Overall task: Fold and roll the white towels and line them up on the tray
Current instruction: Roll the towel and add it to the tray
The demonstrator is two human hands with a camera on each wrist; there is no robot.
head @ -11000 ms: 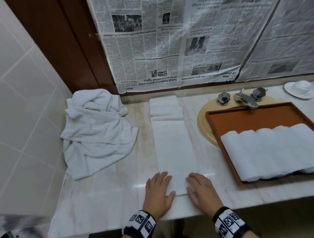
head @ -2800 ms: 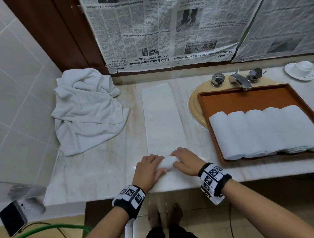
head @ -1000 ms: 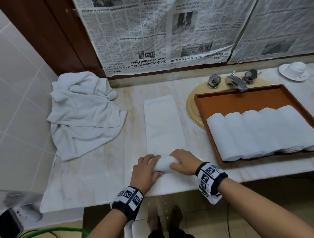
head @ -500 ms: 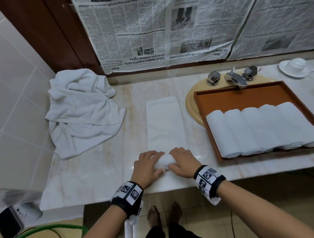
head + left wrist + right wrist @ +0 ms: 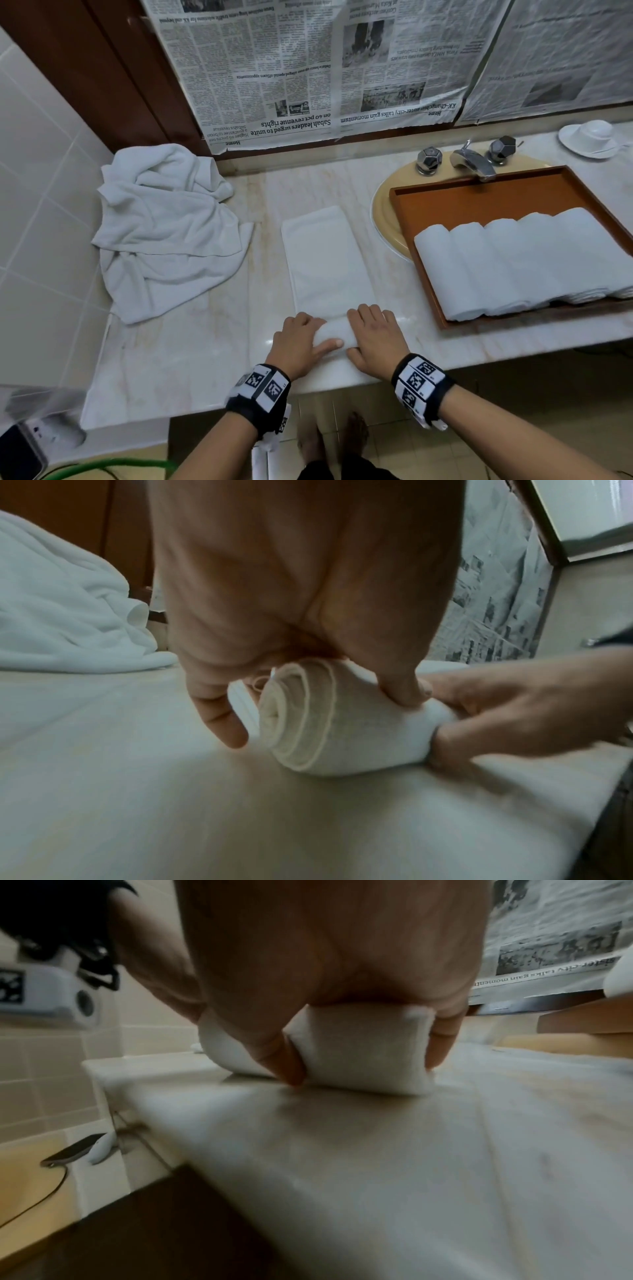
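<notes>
The towel (image 5: 327, 263) lay as a long folded strip on the marble counter (image 5: 191, 356), running away from the person, and its near end was wound into a tight roll (image 5: 334, 334) close to the counter's front edge. In the left wrist view the spiral of layers showed at the roll's open end (image 5: 294, 723). The left hand (image 5: 296, 346) curled over the left part of the roll, fingers over its top and far side, thumb laid along its near side. The right hand (image 5: 375, 337) gripped the right part the same way, thumb tucked against the near face and fingers hooked over the far side, as the right wrist view showed (image 5: 363, 1053). The two hands sat close together, a short stretch of roll bare between them. To the right, the brown tray (image 5: 479, 202) rested across the sink (image 5: 383, 219) with five rolled towels (image 5: 520, 263) side by side in it. To the left, a crumpled pile of towels (image 5: 164, 229) lay against the tiled wall
</notes>
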